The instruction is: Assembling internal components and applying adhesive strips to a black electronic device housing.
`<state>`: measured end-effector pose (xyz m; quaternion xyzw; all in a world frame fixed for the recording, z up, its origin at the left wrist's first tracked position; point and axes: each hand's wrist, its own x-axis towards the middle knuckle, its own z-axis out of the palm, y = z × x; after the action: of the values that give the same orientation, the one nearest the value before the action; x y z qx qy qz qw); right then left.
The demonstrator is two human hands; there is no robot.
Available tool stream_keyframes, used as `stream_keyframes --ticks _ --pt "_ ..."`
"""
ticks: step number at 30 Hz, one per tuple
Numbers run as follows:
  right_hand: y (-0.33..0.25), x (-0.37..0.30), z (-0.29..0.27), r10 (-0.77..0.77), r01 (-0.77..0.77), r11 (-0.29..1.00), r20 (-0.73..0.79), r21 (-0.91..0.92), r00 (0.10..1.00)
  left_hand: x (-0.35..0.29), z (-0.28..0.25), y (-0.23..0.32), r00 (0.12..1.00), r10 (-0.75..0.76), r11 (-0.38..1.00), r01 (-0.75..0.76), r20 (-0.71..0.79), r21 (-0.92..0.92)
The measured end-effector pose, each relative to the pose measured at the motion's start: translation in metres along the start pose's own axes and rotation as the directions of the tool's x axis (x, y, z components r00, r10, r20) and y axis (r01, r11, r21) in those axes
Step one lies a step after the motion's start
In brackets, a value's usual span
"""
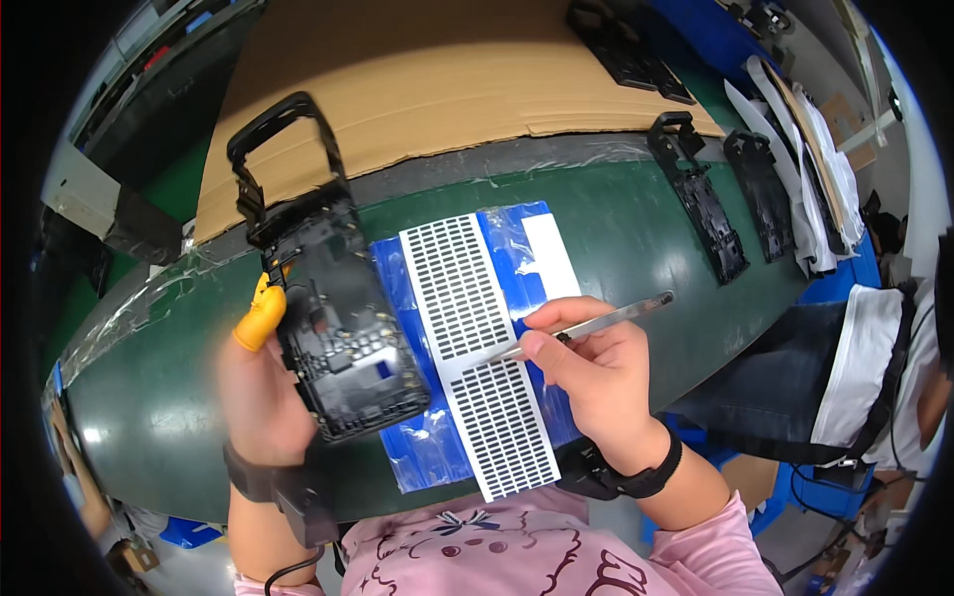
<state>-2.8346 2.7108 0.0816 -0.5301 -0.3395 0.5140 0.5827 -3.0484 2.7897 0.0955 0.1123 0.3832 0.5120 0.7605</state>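
My left hand (263, 402) grips a black plastic housing (343, 298) by its left side, with a yellow finger cot (260, 316) on one finger. The housing is tilted, shows its ribbed inside, and has a loop-shaped handle at its far end. Between the fingers of my right hand (596, 372) is a pair of metal tweezers (621, 313). Their tips point left, over a white sheet of small black rectangular stickers (462, 288). That sheet lies on a blue plastic-wrapped board (407, 457). Whether the tips hold a sticker is too small to tell.
More black housings (706, 214) lie on the green table (616, 219) at the right. A large cardboard sheet (427, 79) covers the far side, with further black parts (626, 55) on it. White sheets (805, 169) stand stacked at the right edge, near a dark chair (765, 368).
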Motion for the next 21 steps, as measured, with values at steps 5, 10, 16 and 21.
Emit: stream_keyframes --ticks 5,10,16,21 --pt "0.006 0.003 -0.005 0.059 -0.061 0.994 -0.024 -0.085 0.998 -0.007 0.007 -0.012 0.995 0.097 0.993 -0.098 0.023 0.065" --pt "0.007 0.004 -0.002 0.050 -0.054 0.995 -0.045 -0.085 0.998 -0.017 0.005 -0.013 0.975 0.179 0.974 -0.194 0.129 0.117" --pt "0.006 0.004 0.000 0.051 -0.059 0.988 -0.058 -0.144 0.997 -0.023 0.012 -0.016 0.970 0.201 0.973 -0.214 0.139 0.084" --pt "0.007 -0.001 -0.003 0.061 -0.059 0.998 -0.052 0.035 0.997 -0.028 0.012 -0.021 0.978 0.116 0.990 -0.129 0.176 0.064"
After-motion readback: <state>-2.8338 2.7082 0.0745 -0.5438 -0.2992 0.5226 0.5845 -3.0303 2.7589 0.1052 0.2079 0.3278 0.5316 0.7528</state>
